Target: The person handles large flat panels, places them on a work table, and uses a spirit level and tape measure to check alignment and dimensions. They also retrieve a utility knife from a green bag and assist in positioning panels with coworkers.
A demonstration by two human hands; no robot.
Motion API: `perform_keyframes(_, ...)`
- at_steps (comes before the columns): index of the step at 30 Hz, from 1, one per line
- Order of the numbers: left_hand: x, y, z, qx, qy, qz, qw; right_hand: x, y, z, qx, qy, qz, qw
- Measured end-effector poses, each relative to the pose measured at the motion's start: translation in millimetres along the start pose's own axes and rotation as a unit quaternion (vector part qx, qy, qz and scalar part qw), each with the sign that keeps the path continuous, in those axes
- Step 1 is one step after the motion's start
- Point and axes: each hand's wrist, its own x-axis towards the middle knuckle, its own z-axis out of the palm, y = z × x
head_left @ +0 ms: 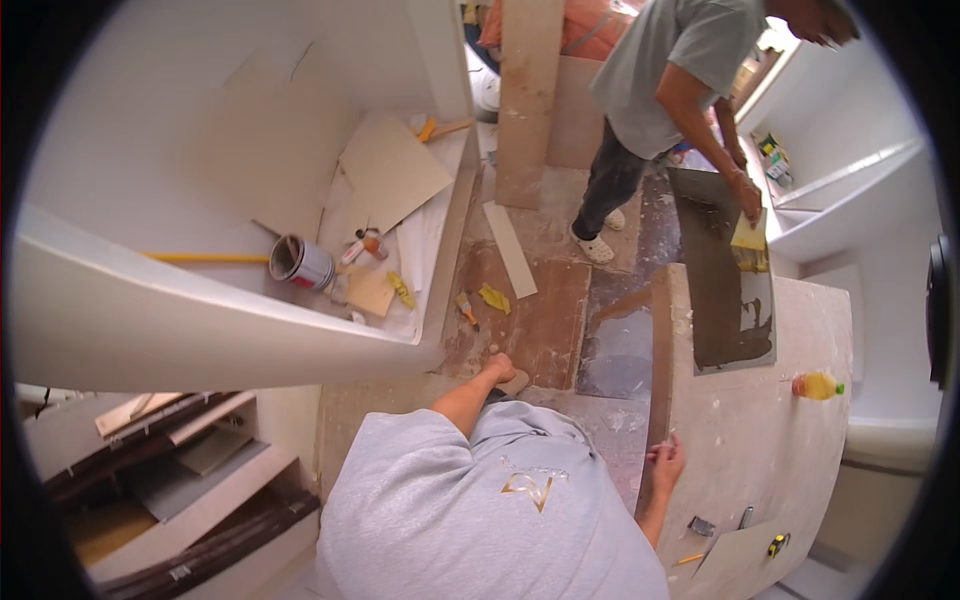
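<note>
My left hand (497,366) reaches down to the dusty floor and rests by a small pale piece (517,382); whether it grips the piece is unclear. My right hand (665,463) closes on the top edge of a large tile (657,360) that stands on edge against the side of a pale worktop (760,440). My grey shirt hides the lower part of both arms.
Another person (660,80) stands at the far end and spreads dark adhesive on a tile (725,290) with a yellow trowel (748,236). A yellow bottle (817,386) and small tools lie on the worktop. A paint tin (300,262), tile offcuts and scraps fill the left tub-like recess.
</note>
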Motion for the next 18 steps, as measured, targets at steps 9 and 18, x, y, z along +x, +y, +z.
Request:
perform_keyframes(9,-31,-95,24,-0.043,0.009,-0.082,0.996,37,-33,-45,0.052,0.107,0.004,0.993)
perform_keyframes(18,-22,-76,-22,-0.111,0.083,-0.039,0.990,21,-8,43,-0.042,-0.160,-0.008,0.986)
